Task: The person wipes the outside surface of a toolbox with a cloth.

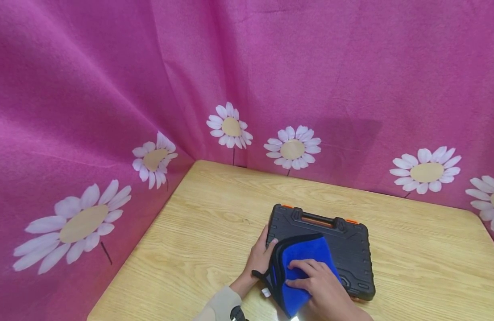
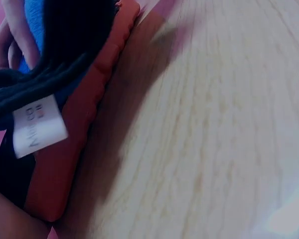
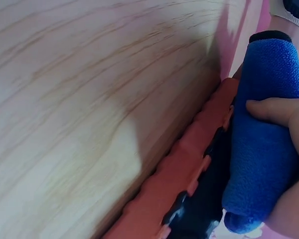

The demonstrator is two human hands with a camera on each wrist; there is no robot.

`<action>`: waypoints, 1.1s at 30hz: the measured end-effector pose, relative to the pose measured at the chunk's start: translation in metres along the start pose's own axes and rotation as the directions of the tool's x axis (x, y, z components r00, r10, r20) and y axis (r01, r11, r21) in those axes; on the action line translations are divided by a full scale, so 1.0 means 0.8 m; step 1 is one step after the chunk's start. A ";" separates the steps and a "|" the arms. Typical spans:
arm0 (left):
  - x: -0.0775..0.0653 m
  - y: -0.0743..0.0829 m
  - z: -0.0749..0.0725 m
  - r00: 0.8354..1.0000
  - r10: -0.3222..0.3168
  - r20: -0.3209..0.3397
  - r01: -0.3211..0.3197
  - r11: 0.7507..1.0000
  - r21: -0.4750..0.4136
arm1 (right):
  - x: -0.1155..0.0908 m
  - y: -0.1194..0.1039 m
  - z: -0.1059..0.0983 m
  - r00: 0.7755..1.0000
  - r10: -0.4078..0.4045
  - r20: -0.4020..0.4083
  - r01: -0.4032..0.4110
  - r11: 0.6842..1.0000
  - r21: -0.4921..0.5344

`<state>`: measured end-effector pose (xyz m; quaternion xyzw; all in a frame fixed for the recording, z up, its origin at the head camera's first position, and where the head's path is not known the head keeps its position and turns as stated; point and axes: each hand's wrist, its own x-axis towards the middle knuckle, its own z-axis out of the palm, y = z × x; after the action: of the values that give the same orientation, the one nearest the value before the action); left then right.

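Blue cloth [image 1: 310, 250] pinched by the right hand [image 1: 323, 285] could snag, its loop [image 1: 257, 273] trailing behind left hand [image 1: 259, 257] fingers gripping the case [image 1: 353, 254].

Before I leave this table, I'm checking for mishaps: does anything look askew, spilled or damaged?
Nothing visible looks askew, spilled or damaged. The black case lies on the table, the blue cloth partly covering it. Only a white tag sticks out at the cloth's edge, probably just its label.

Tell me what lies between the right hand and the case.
The blue cloth: the head view shows it under the right hand and over the case.
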<state>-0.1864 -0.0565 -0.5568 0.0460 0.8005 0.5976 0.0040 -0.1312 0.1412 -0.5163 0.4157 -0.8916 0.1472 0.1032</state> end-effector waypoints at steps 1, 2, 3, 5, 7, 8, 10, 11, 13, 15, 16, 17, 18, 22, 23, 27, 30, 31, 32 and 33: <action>0.000 0.000 0.000 1.000 -0.004 0.000 0.004 1.000 -0.001 | -0.002 0.001 0.000 1.000 -0.004 -0.007 0.004 1.000 -0.003; 0.000 0.000 0.000 1.000 -0.011 0.000 0.011 1.000 -0.001 | -0.003 0.002 0.000 1.000 -0.007 -0.012 0.007 1.000 -0.006; 0.000 -0.001 0.000 1.000 -0.019 0.000 0.019 1.000 -0.003 | -0.005 0.003 -0.001 1.000 -0.008 -0.016 0.008 1.000 -0.008; 0.001 -0.002 0.001 0.999 -0.032 -0.001 0.032 0.999 -0.011 | -0.008 0.005 -0.002 1.000 -0.010 -0.024 0.010 1.000 -0.013; 0.001 -0.004 0.001 0.999 -0.035 -0.006 0.035 0.999 -0.002 | -0.011 0.007 -0.004 1.000 -0.009 -0.022 0.008 1.000 -0.022; 0.002 -0.005 0.002 0.999 -0.044 -0.009 0.044 0.999 0.006 | -0.012 0.007 -0.005 1.000 -0.004 -0.014 0.004 1.000 -0.024; 0.002 -0.006 0.002 0.999 -0.047 -0.018 0.048 0.999 0.027 | -0.014 0.009 -0.006 1.000 0.006 0.007 -0.006 1.000 -0.030; 0.003 -0.006 0.002 0.999 -0.048 -0.023 0.049 0.998 0.040 | -0.015 0.009 -0.007 1.000 0.015 0.022 -0.015 0.999 -0.030; 0.003 -0.007 0.002 0.998 -0.056 -0.027 0.057 0.997 0.057 | -0.017 0.010 -0.009 0.998 0.034 0.052 -0.032 0.999 -0.028; 0.003 -0.006 0.002 0.998 -0.063 -0.025 0.065 0.996 0.066 | -0.019 0.011 -0.009 0.998 0.040 0.058 -0.038 0.999 -0.027; 0.003 -0.006 0.002 0.998 -0.065 -0.025 0.067 0.995 0.069 | -0.020 0.012 -0.009 0.998 0.038 0.053 -0.036 0.999 -0.027; 0.003 -0.006 0.002 0.998 -0.064 -0.026 0.066 0.995 0.073 | -0.021 0.013 -0.009 0.998 0.035 0.044 -0.033 0.999 -0.027; 0.003 -0.006 0.002 0.998 -0.062 -0.027 0.064 0.995 0.077 | -0.023 0.013 -0.009 0.999 0.026 0.027 -0.025 0.999 -0.030; 0.002 -0.005 0.001 0.998 -0.053 -0.033 0.055 0.995 0.078 | -0.029 0.016 -0.009 1.000 0.011 -0.020 -0.011 0.999 -0.031; 0.002 -0.005 0.001 0.998 -0.049 -0.034 0.052 0.996 0.075 | -0.031 0.017 -0.010 1.000 0.010 -0.024 -0.011 0.999 -0.031; 0.001 -0.003 -0.001 0.999 -0.049 -0.018 0.049 0.997 0.057 | -0.040 0.023 -0.014 1.000 0.018 -0.006 -0.018 1.000 -0.022; 0.000 -0.004 -0.001 0.999 -0.050 -0.007 0.051 0.997 0.056 | -0.048 0.028 -0.016 1.000 0.017 -0.012 -0.017 0.999 -0.028; 0.000 -0.004 -0.002 0.999 -0.052 -0.006 0.053 0.997 0.054 | -0.051 0.029 -0.017 1.000 0.019 -0.011 -0.020 0.999 -0.033; 0.000 -0.004 -0.002 0.998 -0.055 -0.007 0.055 0.997 0.051 | -0.053 0.030 -0.018 1.000 0.022 -0.012 -0.022 0.999 -0.041; 0.000 -0.004 -0.002 0.998 -0.058 -0.009 0.058 0.997 0.048 | -0.055 0.031 -0.018 1.000 0.029 -0.002 -0.029 0.999 -0.044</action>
<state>-0.1865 -0.0592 -0.5592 0.0207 0.8157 0.5778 0.0172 -0.1216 0.1930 -0.5206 0.4001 -0.9005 0.1294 0.1108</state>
